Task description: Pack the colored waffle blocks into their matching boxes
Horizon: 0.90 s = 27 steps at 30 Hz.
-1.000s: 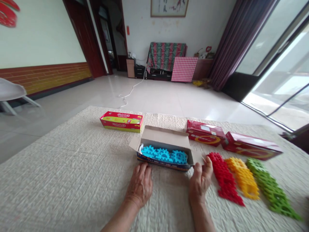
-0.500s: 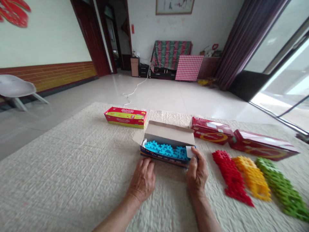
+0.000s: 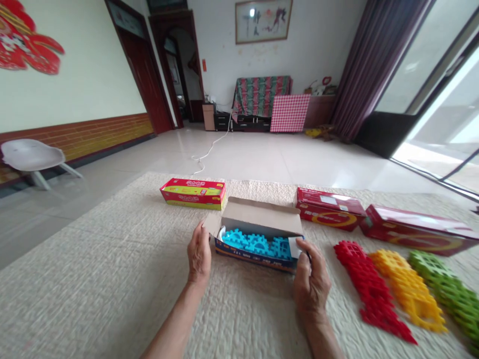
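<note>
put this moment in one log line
left hand: at left flap | right hand: on right flap, folded inward | box: lid raised, blue pieces inside | red pieces, yellow pieces, green pieces: right of box

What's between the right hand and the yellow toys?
In the head view, red toy pieces lie between the right hand and the yellow toys.

A long dark-blue cardboard box (image 3: 250, 258) stands open on a cream quilted cloth (image 3: 112, 279), its tan cardboard lid (image 3: 260, 212) raised; light-blue toothed plastic pieces (image 3: 256, 244) lie inside the box; the left hand (image 3: 199, 254) touches its tan left end flap (image 3: 211, 223), the right hand (image 3: 313, 276) its pale right end flap (image 3: 294, 246); beyond the box to the left sits a red-and-yellow oblong carton (image 3: 192, 193); right of the box lie red plastic pieces (image 3: 368, 286), yellow plastic pieces (image 3: 404, 279) and green plastic pieces (image 3: 441, 281).
</note>
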Motion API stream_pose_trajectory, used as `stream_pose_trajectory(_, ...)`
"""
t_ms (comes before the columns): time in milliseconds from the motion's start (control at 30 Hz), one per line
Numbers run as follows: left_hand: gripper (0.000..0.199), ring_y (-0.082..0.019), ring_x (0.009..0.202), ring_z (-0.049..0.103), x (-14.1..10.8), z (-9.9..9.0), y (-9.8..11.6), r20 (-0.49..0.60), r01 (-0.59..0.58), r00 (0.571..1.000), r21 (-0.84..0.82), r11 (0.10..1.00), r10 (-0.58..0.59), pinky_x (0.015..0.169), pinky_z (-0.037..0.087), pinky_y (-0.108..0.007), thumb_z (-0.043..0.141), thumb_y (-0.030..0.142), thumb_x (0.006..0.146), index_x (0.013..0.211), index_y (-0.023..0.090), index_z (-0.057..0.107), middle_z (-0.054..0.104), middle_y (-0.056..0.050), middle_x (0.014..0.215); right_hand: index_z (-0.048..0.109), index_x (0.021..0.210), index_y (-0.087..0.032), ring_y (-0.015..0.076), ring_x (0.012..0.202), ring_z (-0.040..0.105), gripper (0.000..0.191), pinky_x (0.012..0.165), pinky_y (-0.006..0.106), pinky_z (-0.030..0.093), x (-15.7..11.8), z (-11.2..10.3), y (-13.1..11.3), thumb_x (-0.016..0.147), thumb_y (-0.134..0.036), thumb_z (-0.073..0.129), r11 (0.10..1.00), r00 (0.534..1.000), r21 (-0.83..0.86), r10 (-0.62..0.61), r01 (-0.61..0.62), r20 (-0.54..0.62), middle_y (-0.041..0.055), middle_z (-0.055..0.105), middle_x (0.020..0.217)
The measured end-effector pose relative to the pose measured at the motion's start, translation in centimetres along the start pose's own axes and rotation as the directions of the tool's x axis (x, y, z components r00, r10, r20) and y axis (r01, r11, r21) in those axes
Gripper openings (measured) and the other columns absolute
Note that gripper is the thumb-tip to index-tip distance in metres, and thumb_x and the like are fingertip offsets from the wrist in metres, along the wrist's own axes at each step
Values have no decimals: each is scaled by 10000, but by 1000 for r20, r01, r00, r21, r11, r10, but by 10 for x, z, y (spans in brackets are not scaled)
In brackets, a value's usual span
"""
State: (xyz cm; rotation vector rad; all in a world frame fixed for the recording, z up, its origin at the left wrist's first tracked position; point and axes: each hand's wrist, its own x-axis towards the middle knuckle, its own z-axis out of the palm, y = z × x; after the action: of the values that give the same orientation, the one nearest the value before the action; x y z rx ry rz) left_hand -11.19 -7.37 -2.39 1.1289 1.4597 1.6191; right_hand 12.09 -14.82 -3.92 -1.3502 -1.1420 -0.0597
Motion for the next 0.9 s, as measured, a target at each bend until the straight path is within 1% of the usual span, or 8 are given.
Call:
stream_pose_trajectory(200, 440, -241, 1157, 575, 0, 13, -3, 132, -39, 989, -179, 983, 63, 991, 439, -345, 459, 507, 895, 1079, 171, 675, 648, -88, 1226, 630, 1055, -199, 235, 1082, 568, 243, 965, 448, 408, 2, -3, 3, 912, -257, 442, 1000, 1000, 5, 10, -10, -4, 77, 629, 1103)
stream_pose_trajectory(367, 328, -249, 1208, 535, 1, 16, 0, 179, -89, 978, -122, 989, 110, 1031, 401, -358, 524, 440, 868, 890, 173, 715, 640, -73, 1229, 610, 1074, -202, 247, 1105, 547, 266, 925, 436, 427, 5, -4, 0, 874, -242, 438, 999, 1000, 46, 21, -21, 7, 90, 600, 1132)
stream_pose_trajectory(433, 286, -249, 1172, 562, 3, 18, 0, 187, -59, 979, -127, 990, 83, 992, 432, -348, 563, 381, 835, 974, 174, 703, 653, -70, 1206, 581, 1131, -203, 271, 1178, 507, 323, 901, 430, 439, 6, -3, -3, 837, -233, 452, 995, 999, 86, 51, -50, -5, 110, 564, 1227)
stream_pose_trajectory(533, 404, -244, 1151, 583, 6, 20, -5, 201, 17, 979, -164, 986, 17, 973, 447, -342, 556, 293, 805, 1187, 183, 624, 660, -63, 1210, 525, 1230, -219, 295, 1287, 429, 451, 946, 450, 414, 8, -4, -5, 780, -217, 492, 966, 984, 189, 173, -176, 28, 116, 465, 1401)
stream_pose_trajectory(633, 474, -247, 1252, 514, 8, 22, -11, 244, 39, 970, -209, 977, 13, 1033, 408, -345, 499, 239, 797, 1259, 188, 591, 605, -54, 1313, 460, 1320, -261, 291, 1293, 437, 570, 1006, 475, 369, 10, -6, -1, 758, -213, 537, 855, 925, 353, 342, -380, 168, 96, 464, 1425)
stream_pose_trajectory(700, 494, -242, 1303, 464, 9, 23, -14, 285, 35, 958, -227, 973, 32, 1076, 371, -349, 465, 227, 804, 1283, 199, 579, 567, -38, 1363, 436, 1350, -288, 293, 1267, 465, 622, 1000, 479, 375, 11, -8, 5, 743, -214, 555, 767, 878, 428, 401, -478, 263, 83, 500, 1396)
stream_pose_trajectory(767, 499, -236, 1326, 436, 9, 23, -14, 311, 22, 949, -230, 973, 51, 1104, 338, -348, 448, 227, 813, 1296, 207, 571, 549, -26, 1383, 444, 1354, -296, 295, 1275, 455, 653, 1001, 475, 373, 11, -9, 11, 719, -202, 561, 729, 859, 453, 421, -512, 292, 74, 505, 1392)
stream_pose_trajectory(900, 510, -238, 1331, 432, 9, 24, -12, 308, 23, 950, -220, 975, 47, 1104, 340, -339, 440, 237, 821, 1317, 198, 551, 545, -26, 1387, 427, 1376, -298, 289, 1291, 435, 703, 992, 455, 385, 15, -10, 12, 693, -187, 552, 711, 856, 476, 420, -517, 302, 67, 495, 1398)
